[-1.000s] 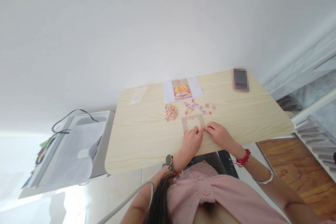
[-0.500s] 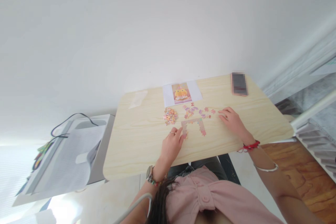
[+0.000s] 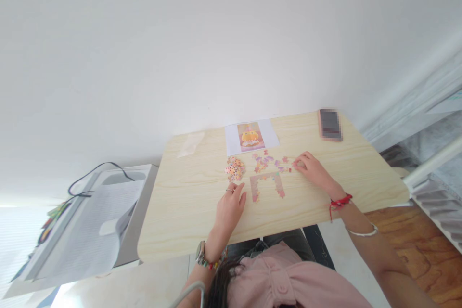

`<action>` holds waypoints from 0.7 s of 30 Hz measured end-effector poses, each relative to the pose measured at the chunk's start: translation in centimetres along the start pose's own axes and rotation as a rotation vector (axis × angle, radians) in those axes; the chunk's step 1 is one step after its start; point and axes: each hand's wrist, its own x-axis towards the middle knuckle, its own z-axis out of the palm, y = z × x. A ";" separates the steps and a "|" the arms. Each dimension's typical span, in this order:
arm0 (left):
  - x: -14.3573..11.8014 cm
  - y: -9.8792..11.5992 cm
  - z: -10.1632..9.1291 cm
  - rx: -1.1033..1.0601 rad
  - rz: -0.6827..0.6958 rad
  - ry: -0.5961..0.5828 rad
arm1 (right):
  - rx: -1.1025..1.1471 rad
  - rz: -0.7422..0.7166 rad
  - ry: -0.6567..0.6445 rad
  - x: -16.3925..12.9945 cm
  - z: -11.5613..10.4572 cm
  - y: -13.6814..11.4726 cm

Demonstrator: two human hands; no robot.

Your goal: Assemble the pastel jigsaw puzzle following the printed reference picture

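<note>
A partly joined puzzle border (image 3: 265,177), open toward me, lies on the table with a top edge and two sides. Left of it my left hand (image 3: 230,207) rests on the tabletop, thumb and fingers apart, holding nothing. My right hand (image 3: 313,171) pinches a pink puzzle piece (image 3: 294,164) at the right end of the loose pieces; its fingertips partly hide that piece. Several pink and purple loose pieces (image 3: 265,161) are scattered above the border. A heap of mixed puzzle pieces (image 3: 235,169) sits beyond my left fingers.
A paper with a printed picture (image 3: 250,136) lies at the table's back, near the wall. Farther right is a phone-like dark object (image 3: 330,125), pixelated. A translucent plastic piece (image 3: 191,144) lies at back left. Beside the table stands a grey-white unit (image 3: 140,211) with a black cable.
My left hand has drawn left, off the border's left side. My right hand has moved left and closed its fingertips on a pink piece. The view has tilted slightly.
</note>
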 end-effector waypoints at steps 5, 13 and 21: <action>0.3 -0.2 0.1 -0.024 0.009 0.016 | -0.007 0.028 -0.036 0.1 -0.3 0.1; 0.2 0.0 0.0 -0.007 0.028 0.011 | -0.011 0.004 -0.041 -0.4 -0.5 -1.1; -0.3 0.5 -0.3 0.030 0.057 -0.029 | 0.076 -0.184 -0.206 -2.7 0.4 -6.5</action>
